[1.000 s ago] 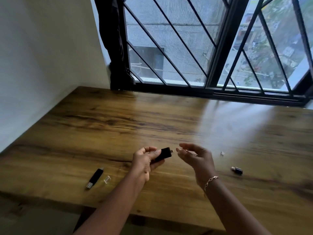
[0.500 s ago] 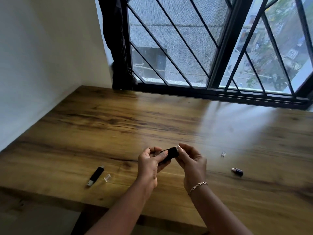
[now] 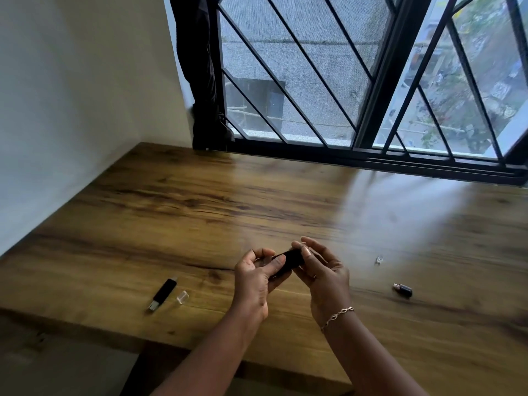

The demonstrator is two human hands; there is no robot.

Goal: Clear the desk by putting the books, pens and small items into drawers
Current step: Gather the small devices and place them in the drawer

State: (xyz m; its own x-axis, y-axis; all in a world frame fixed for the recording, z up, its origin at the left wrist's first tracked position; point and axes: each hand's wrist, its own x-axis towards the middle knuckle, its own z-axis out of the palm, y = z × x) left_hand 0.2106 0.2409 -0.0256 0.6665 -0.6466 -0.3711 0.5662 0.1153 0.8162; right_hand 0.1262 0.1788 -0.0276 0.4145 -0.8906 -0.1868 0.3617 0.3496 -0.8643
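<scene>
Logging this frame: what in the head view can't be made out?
1. Black stick: head view, both ends covered by left hand and right hand; capped or not, cannot tell.
2. Clear piece on the right side of the desk: too small to identify.
3. Drawers: none shows in this view.

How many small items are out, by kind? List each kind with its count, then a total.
Black drives: 3 (held drive, left drive, right drive)
Clear caps: 2 (left cap, right cap)
Total: 5
</scene>
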